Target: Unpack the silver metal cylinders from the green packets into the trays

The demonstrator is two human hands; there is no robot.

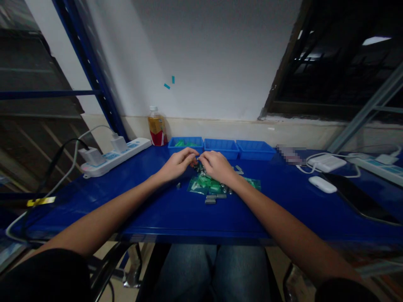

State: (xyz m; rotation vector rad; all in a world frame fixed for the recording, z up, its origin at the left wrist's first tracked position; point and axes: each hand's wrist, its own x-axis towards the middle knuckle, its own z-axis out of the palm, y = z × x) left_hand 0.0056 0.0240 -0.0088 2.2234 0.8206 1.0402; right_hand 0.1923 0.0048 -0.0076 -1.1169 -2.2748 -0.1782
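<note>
My left hand (pixel 180 164) and my right hand (pixel 217 166) meet over the middle of the blue table, fingertips nearly touching. The fingers of both are closed in a pinch. Whatever lies between them is too small to make out. Beneath and just in front of the hands is a pile of green pieces (pixel 206 182) on clear greenish plastic bags (pixel 197 187), partly covered by my right hand. Small grey metal pieces (pixel 210 201) lie at the near side of the pile, and a few more (pixel 239 168) beyond my right wrist.
Three blue trays (pixel 221 145) line the wall; the left one contains green pieces (pixel 185 143). A drink bottle (pixel 157 129) stands beside them. Left is a power strip (pixel 116 157) with plugs and cables. Right are a phone (pixel 359 197), a white case (pixel 322 184) and a white charger (pixel 327 162).
</note>
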